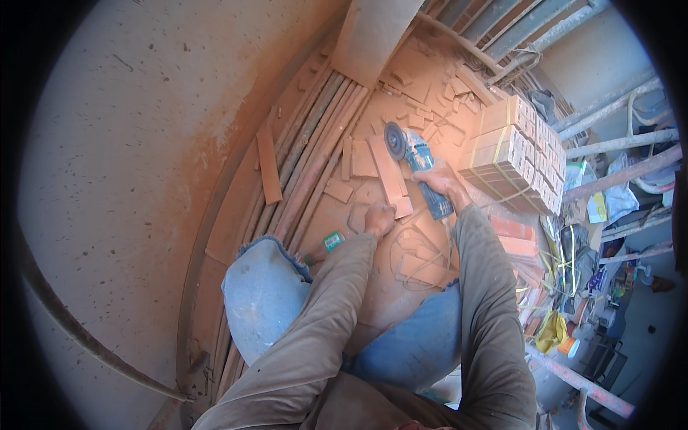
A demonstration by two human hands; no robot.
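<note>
Right hand has its fingers wrapped around a blue angle grinder with a dark round disc, a bit above and right of centre frame. Left hand is at the lower end of a long, flat orange-brown tile strip near the middle; fingers look bunched, can't tell if they're pinching it or just pressing. Small green-and-white box sits lower left of that, strapped stack of pale orange tiles over at upper right.
</note>
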